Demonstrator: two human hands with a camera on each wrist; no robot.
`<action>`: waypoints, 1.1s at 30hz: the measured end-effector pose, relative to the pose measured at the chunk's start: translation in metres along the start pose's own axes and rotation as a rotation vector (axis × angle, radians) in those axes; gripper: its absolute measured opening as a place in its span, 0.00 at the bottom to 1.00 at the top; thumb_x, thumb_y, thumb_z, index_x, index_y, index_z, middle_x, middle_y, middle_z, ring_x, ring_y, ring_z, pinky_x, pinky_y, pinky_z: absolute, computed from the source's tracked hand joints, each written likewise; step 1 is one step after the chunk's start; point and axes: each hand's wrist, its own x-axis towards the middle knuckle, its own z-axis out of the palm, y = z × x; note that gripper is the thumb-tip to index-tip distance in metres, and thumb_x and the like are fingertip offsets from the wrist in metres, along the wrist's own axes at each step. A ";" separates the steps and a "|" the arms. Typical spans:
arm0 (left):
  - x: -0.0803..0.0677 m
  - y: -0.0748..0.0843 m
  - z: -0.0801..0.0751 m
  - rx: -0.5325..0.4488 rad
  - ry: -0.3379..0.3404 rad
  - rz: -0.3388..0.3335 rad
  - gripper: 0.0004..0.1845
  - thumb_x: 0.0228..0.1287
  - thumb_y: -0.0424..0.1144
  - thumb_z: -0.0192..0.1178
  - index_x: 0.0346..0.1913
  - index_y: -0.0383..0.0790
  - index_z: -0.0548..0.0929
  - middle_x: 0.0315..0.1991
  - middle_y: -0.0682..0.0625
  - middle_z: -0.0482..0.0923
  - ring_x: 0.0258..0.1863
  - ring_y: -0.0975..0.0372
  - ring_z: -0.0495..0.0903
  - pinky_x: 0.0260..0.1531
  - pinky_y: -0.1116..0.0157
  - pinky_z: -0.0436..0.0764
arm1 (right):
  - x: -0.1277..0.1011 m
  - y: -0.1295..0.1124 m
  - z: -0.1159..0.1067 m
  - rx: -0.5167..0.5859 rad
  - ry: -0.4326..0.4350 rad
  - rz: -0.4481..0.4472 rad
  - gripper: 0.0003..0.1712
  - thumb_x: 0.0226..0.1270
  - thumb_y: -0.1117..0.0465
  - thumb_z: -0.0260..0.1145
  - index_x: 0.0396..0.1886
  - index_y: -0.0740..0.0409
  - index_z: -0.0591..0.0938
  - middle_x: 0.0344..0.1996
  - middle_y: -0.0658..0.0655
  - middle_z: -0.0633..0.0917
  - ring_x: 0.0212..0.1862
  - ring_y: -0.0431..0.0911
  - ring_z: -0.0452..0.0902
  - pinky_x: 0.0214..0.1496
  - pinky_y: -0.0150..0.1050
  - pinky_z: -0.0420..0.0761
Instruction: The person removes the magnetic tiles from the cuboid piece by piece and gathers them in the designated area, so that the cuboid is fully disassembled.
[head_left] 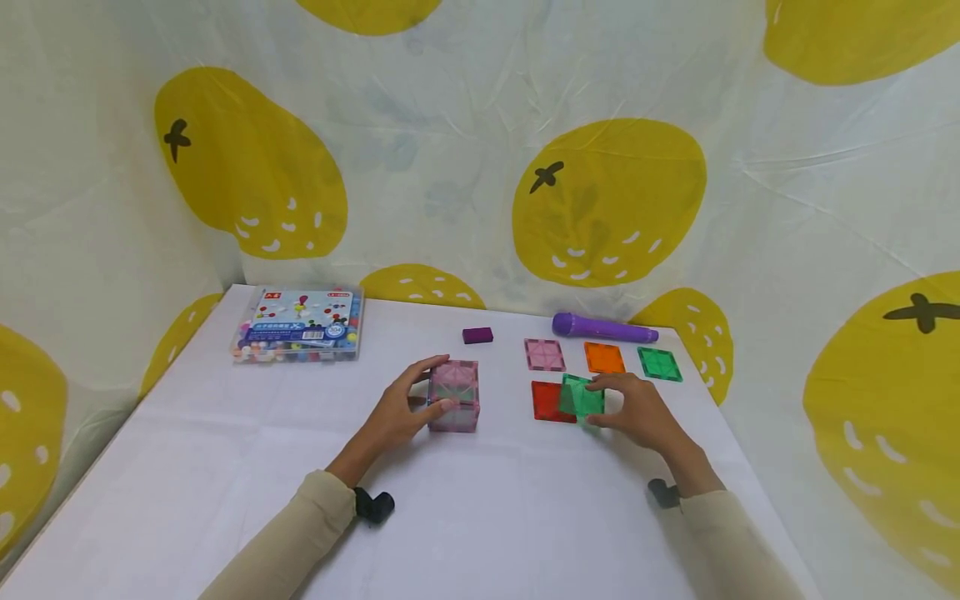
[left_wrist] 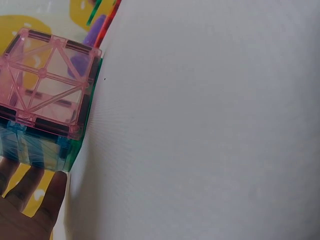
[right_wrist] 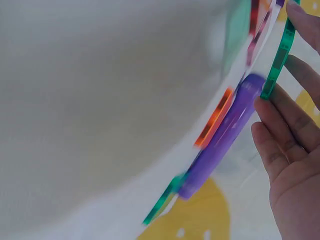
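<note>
A see-through cube of magnetic tiles [head_left: 453,396] stands on the white table, pink on the top and front. In the left wrist view its pink tile [left_wrist: 42,75] adjoins a blue side [left_wrist: 32,147] and a green one. My left hand [head_left: 405,408] holds the cube from its left, thumb at the front and fingers behind. To the right, my right hand [head_left: 633,408] pinches a green square magnetic tile [head_left: 582,397] by its edge. That tile partly covers a red tile [head_left: 550,402] in the head view. The right wrist view shows the held green tile [right_wrist: 280,57] edge-on above the table.
Behind the right hand lie a pink tile [head_left: 544,355], an orange tile [head_left: 604,358] and another green tile [head_left: 660,364]. A purple microphone-shaped object [head_left: 606,328] lies along the back edge. A dark purple block [head_left: 477,335] and a clear bead box [head_left: 300,325] are farther left.
</note>
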 end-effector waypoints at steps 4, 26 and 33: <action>-0.001 0.000 0.000 -0.001 -0.002 -0.004 0.39 0.71 0.50 0.72 0.79 0.71 0.65 0.81 0.55 0.64 0.80 0.48 0.66 0.73 0.41 0.76 | -0.004 0.018 -0.009 -0.006 -0.022 0.059 0.31 0.59 0.52 0.84 0.63 0.48 0.87 0.67 0.61 0.84 0.73 0.66 0.73 0.74 0.72 0.71; -0.001 0.002 0.000 -0.009 -0.006 0.009 0.40 0.70 0.50 0.72 0.80 0.70 0.65 0.81 0.54 0.64 0.80 0.48 0.66 0.73 0.41 0.76 | -0.007 0.031 -0.010 -0.045 -0.071 0.156 0.35 0.64 0.56 0.80 0.71 0.46 0.82 0.71 0.67 0.79 0.71 0.69 0.72 0.70 0.73 0.75; 0.001 0.002 0.000 -0.007 -0.008 0.018 0.40 0.70 0.50 0.72 0.80 0.65 0.65 0.82 0.54 0.63 0.80 0.47 0.66 0.73 0.40 0.75 | 0.001 -0.028 0.006 0.095 0.014 0.047 0.31 0.69 0.56 0.77 0.71 0.47 0.82 0.68 0.59 0.84 0.66 0.64 0.80 0.66 0.64 0.83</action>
